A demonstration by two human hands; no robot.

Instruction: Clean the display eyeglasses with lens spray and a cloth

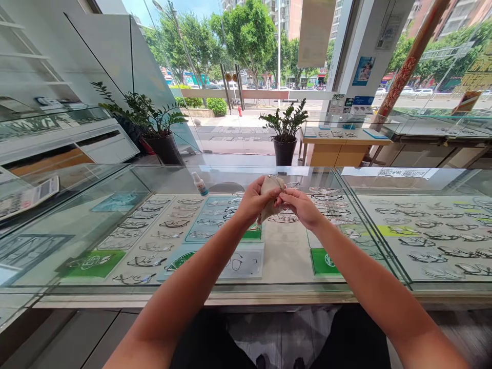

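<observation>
My left hand (254, 201) is closed around a beige cleaning cloth (270, 190), held above the glass display counter (215, 179). My right hand (302, 206) meets it from the right, its fingers pinched against the cloth. Something thin seems wrapped in the cloth, perhaps a pair of glasses, but it is mostly hidden. Both hands hover over rows of eyeglass frames (169, 224) lying under the glass.
A small spray bottle (200, 183) stands on the glass left of my hands. A calculator (28, 197) lies on the counter at far left. Two potted plants (285, 134) stand on the floor beyond. Another glass case (426, 225) of frames adjoins on the right.
</observation>
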